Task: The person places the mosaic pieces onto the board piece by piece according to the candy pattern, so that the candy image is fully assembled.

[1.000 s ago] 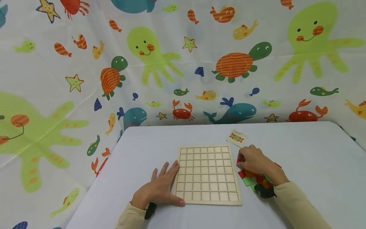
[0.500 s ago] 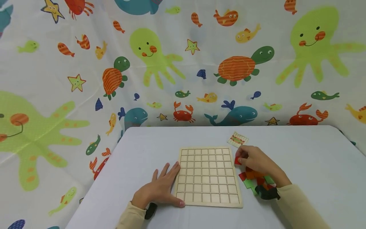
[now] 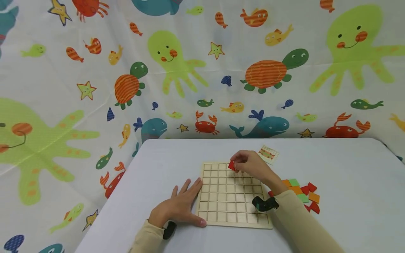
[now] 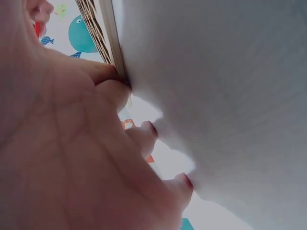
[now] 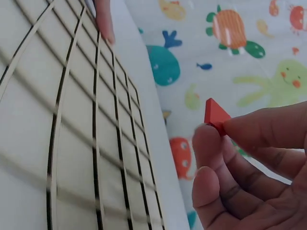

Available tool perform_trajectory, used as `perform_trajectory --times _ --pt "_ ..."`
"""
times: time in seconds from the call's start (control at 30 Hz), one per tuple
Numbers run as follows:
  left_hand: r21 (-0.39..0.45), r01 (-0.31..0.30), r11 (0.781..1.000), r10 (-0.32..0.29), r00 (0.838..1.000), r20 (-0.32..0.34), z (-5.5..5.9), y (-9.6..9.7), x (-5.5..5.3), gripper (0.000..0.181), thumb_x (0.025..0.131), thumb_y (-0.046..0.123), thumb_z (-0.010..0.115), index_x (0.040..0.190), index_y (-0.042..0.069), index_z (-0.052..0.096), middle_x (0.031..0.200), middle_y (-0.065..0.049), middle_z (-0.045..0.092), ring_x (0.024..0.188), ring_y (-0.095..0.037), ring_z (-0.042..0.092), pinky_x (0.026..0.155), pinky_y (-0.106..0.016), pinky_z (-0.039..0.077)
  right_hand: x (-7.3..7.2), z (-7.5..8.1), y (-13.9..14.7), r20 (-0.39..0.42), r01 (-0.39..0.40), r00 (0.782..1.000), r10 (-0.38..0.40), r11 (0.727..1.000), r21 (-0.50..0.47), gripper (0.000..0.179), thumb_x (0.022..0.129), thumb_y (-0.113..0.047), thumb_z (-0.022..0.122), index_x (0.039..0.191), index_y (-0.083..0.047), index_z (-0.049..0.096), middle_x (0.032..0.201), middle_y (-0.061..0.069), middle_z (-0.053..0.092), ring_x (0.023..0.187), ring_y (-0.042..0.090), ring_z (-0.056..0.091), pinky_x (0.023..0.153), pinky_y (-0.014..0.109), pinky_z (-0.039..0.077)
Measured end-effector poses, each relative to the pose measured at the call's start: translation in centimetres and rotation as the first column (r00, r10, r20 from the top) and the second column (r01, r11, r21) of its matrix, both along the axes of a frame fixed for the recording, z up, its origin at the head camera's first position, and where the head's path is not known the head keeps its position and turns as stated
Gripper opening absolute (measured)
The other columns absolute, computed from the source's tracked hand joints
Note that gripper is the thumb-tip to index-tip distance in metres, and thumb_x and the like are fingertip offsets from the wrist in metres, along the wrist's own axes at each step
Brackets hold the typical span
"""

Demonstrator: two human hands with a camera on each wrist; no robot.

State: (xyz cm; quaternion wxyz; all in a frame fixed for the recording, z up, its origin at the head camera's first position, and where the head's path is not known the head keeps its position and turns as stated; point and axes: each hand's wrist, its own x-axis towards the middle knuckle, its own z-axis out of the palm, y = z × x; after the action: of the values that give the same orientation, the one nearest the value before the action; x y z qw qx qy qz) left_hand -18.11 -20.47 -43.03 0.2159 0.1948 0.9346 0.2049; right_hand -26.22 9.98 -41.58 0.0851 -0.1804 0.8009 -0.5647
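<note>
A light wooden grid board [image 3: 222,198] lies flat on the white table. My left hand [image 3: 177,208] is spread along its left side, fingers straight, with fingertips and thumb touching the board's edge; the left wrist view shows the fingers [image 4: 144,136] meeting the tabletop. Between thumb and fingertips my right hand [image 3: 251,165] pinches a small red tile [image 3: 232,166] over the board's far rows. In the right wrist view the red tile [image 5: 216,116] is held clear of the grid board [image 5: 76,124], one pointed corner showing.
Right of the board lies a loose pile of red, orange and green tiles [image 3: 296,190], partly behind the right forearm. A small pattern card [image 3: 268,154] with a printed grid lies beyond the board's far right corner. A sea-animal curtain [image 3: 196,70] hangs behind the table.
My right hand has moved left from beside the tile pile to above the board's far rows, carrying the red tile. The left hand stays at the board's left edge.
</note>
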Motion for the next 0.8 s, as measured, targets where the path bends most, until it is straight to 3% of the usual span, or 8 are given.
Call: perform_trajectory --times 0.13,0.37,0.6,0.8 --pt "-0.012 0.005 1.000 -0.005 1.000 0.004 -0.2 0.1 0.1 0.132 0.076 0.061 0.092 0.173 0.009 0.018 0.180 -0.003 0.011 0.164 -0.036 -0.001 0.122 -0.075 0.000 -0.2 -0.2 -2.6 -0.039 -0.011 0.999 0.009 0.999 -0.036 0.020 0.099 0.000 0.065 0.117 0.006 0.071 0.093 0.010 0.074 0.088 0.043 0.071 0.082 0.051 0.060" --pt "-0.019 0.007 1.000 -0.007 1.000 -0.004 -0.6 0.0 0.2 0.132 0.076 0.061 0.093 0.173 0.011 0.019 0.180 -0.002 0.012 0.164 -0.036 0.000 0.122 -0.075 0.000 -0.2 -1.2 -6.5 -0.107 -0.024 0.994 0.022 1.000 -0.018 0.022 0.097 0.000 0.067 0.118 0.005 0.074 0.091 0.007 0.075 0.084 0.037 0.072 0.073 0.035 0.057" --pt "-0.030 0.000 1.000 0.000 1.000 0.003 -0.9 0.0 0.6 0.132 0.075 0.061 0.092 0.173 0.012 0.019 0.180 -0.002 0.013 0.164 -0.036 -0.001 0.122 -0.075 -0.001 0.1 -2.4 -8.5 -0.141 -0.034 0.989 0.054 0.989 0.141 0.016 0.095 -0.001 0.071 0.107 -0.005 0.079 0.092 0.005 0.074 0.084 0.018 0.067 0.075 0.033 0.055" --pt "-0.032 0.004 0.999 -0.004 1.000 -0.014 -0.9 -0.3 0.8 0.131 0.076 0.062 0.091 0.173 0.012 0.018 0.180 -0.001 0.011 0.164 -0.037 -0.001 0.122 -0.076 -0.001 0.2 -3.0 -9.6 -0.175 -0.068 0.979 0.107 0.974 0.218 0.017 0.092 0.006 0.070 0.102 -0.006 0.079 0.086 0.000 0.071 0.080 0.016 0.062 0.073 0.033 0.054"
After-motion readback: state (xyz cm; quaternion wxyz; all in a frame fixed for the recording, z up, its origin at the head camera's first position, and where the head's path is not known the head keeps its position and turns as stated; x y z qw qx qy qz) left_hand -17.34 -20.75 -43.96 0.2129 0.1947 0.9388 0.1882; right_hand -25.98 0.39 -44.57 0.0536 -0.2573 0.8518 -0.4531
